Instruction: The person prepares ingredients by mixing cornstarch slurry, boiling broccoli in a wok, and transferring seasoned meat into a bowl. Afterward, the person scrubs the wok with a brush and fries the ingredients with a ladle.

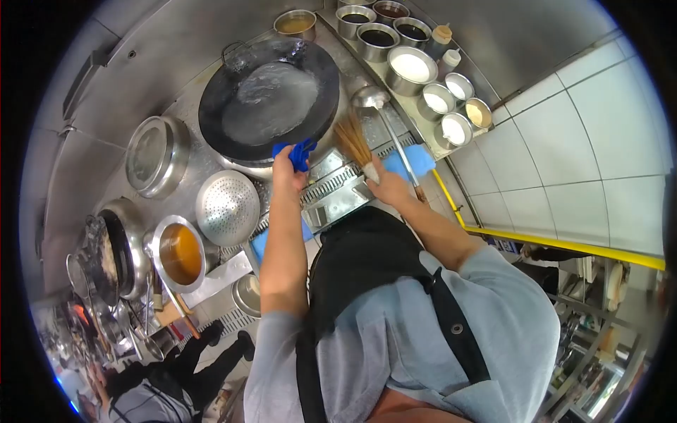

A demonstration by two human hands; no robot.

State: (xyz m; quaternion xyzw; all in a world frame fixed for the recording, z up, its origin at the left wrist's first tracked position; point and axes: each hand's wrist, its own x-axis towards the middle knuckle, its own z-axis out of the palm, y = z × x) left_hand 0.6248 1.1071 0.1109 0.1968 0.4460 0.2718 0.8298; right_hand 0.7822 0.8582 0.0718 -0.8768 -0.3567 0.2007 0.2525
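Note:
My left hand (287,166) is closed on a blue cloth (302,154) at the near rim of a large black wok (211,116). Cloudy, steaming liquid (271,102) covers the wok's bottom; the wok's handle under the cloth is hidden. In my right hand (389,185) I grip the pale bound end of a bamboo wok brush (354,143), its bristles spread up and away beside the wok's right side. A long-handled ladle (370,97) lies to the right of the brush, its shaft passing close to my right hand.
Seasoning tins (411,70) and squeeze bottles (442,33) line the right ledge. Left stand a perforated strainer (227,209), a pot of orange liquid (180,255) and a lidded pot (149,156). A blue cloth (416,163) lies by the ladle. Another person (162,388) works lower left.

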